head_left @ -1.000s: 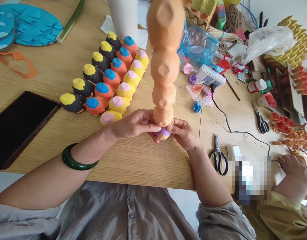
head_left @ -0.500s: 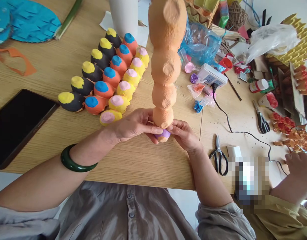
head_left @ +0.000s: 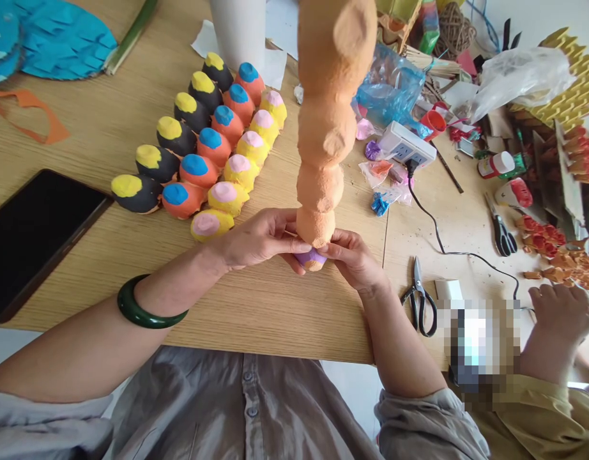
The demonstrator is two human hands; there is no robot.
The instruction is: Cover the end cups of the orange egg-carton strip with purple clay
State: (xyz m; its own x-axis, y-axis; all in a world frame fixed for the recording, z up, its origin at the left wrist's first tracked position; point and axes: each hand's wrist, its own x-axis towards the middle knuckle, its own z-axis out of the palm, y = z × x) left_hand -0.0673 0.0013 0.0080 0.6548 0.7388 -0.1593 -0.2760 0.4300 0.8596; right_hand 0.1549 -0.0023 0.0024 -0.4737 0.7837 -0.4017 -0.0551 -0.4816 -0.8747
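Observation:
An orange bumpy strip (head_left: pixel 323 134) of joined rounded cups stands up from between my hands and runs out past the top of the view. Purple material (head_left: pixel 310 257) covers part of its lowest cup. My left hand (head_left: pixel 270 239) grips that lower end from the left, thumb on the purple edge. From the right, my right hand (head_left: pixel 349 255) pinches the same end with thumb and fingers. Left of them lie painted cup strips: black with yellow tops (head_left: pixel 170 131), orange with blue tops (head_left: pixel 213 142) and yellow with pink tops (head_left: pixel 241 169).
A phone (head_left: pixel 40 236) lies at the left. Black-handled scissors (head_left: pixel 419 300), a white power strip (head_left: pixel 407 145) with a black cord and a blue plastic bag (head_left: pixel 388 83) are at the right. Another person's hand (head_left: pixel 558 313) is at the right edge. A white vase (head_left: pixel 239 32) stands behind.
The orange strip's upper part has leaned to the right, while my hands keep nearly the same place. The other person's hand has moved left and up slightly.

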